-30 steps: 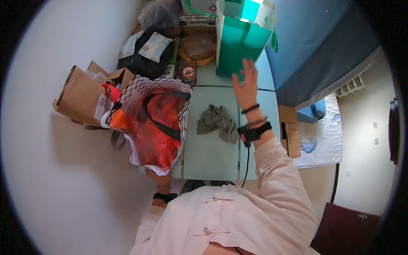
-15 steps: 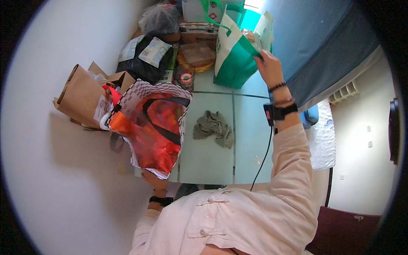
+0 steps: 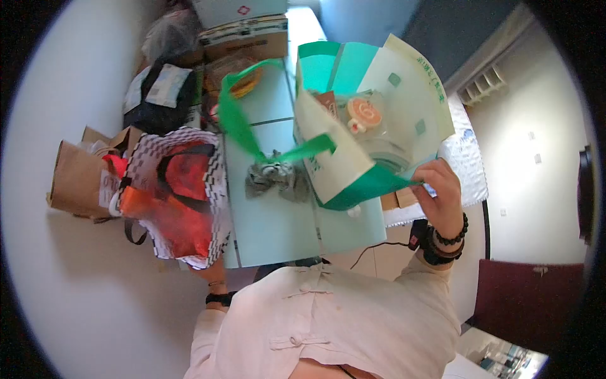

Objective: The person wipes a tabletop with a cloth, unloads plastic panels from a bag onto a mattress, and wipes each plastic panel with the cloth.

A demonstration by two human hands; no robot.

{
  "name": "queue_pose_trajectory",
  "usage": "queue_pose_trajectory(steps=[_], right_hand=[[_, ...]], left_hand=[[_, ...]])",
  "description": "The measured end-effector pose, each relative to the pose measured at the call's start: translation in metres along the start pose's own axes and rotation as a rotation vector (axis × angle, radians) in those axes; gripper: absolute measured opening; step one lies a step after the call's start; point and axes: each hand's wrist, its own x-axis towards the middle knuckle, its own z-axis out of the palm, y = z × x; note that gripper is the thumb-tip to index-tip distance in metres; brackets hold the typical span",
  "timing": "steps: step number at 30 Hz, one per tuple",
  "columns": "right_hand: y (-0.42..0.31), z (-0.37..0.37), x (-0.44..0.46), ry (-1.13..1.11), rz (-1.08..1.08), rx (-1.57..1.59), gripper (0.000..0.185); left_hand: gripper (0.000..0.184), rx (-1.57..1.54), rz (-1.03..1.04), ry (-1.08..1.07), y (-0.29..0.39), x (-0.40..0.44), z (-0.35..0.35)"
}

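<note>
My right hand (image 3: pixel 437 192) pinches the near rim of a green and white shopping bag (image 3: pixel 334 165), which gapes toward me. Inside the bag sits a packet with an orange round picture (image 3: pixel 365 115), among other wrapped things. One green strap (image 3: pixel 243 120) flops out over the table. At lower left, a checkered bag (image 3: pixel 216 208) lined in red-orange with black straps stands open-topped. My left hand (image 3: pixel 207 273) is at its underside; the fingers are hidden behind the bag. A crumpled grey cloth (image 3: pixel 278 183) lies on the glass table, partly behind the green strap.
A brown paper bag (image 3: pixel 79 180) stands by the left wall. Behind it are a black parcel with white labels (image 3: pixel 165 88), a plastic bag (image 3: pixel 170 38) and a cardboard box (image 3: pixel 252 50). A dark red chair (image 3: pixel 530 303) is at right, and a cable (image 3: pixel 379 247) hangs near my right wrist.
My right hand has pulled the green and white bag toward me and to the right across the table, and its mouth now tilts to my view. The view has shifted right.
</note>
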Motion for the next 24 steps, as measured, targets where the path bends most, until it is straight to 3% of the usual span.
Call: queue_pose_trajectory(steps=[3, 5, 8, 9, 11, 12, 13, 16, 18, 19, 21, 24], right_hand=[[-0.005, -0.004, -0.018, -0.010, -0.024, 0.026, 0.021], [-0.006, -0.002, -0.024, 0.013, -0.055, 0.054, 0.026], [-0.010, -0.003, -0.031, 0.065, -0.026, 0.080, 0.037], [-0.010, -0.005, -0.034, 0.070, -0.026, 0.081, 0.037], [-0.010, -0.008, -0.038, 0.100, -0.046, 0.145, 0.037], [-0.008, -0.009, -0.041, 0.105, -0.048, 0.149, 0.037], [-0.007, -0.009, -0.045, 0.194, -0.037, 0.186, 0.033], [0.020, -0.011, -0.057, 0.419, -0.001, 0.246, 0.026], [0.033, -0.016, -0.059, 0.535, 0.187, 0.392, 0.020], [0.040, -0.016, -0.057, 0.537, 0.181, 0.393, 0.020], [0.055, -0.012, -0.053, 0.512, 0.224, 0.375, 0.019], [0.051, -0.021, -0.033, 0.581, 0.044, 0.220, 0.020]], left_hand=[[0.075, 0.063, 0.054, -0.118, 0.004, 0.011, -0.010], [0.075, -0.249, -0.204, -0.249, 0.051, 0.026, -0.028], [0.081, -0.481, -0.124, -0.257, 0.071, 0.029, -0.038], [0.081, -0.481, -0.118, -0.255, 0.070, 0.024, -0.042], [0.096, -0.073, -0.052, -0.126, 0.067, 0.013, -0.052], [0.107, -0.188, -0.127, -0.216, 0.081, 0.011, -0.066], [0.107, -0.185, -0.124, -0.211, 0.088, 0.006, -0.075], [0.102, -0.132, -0.168, -0.236, 0.090, -0.016, -0.098], [0.087, -0.087, 0.075, -0.277, 0.092, -0.027, -0.110], [0.087, -0.089, 0.075, -0.270, 0.100, -0.027, -0.111], [0.066, 0.027, 0.327, -0.300, 0.129, -0.025, -0.115], [0.051, -0.240, 0.484, -0.275, 0.186, -0.002, -0.100]])
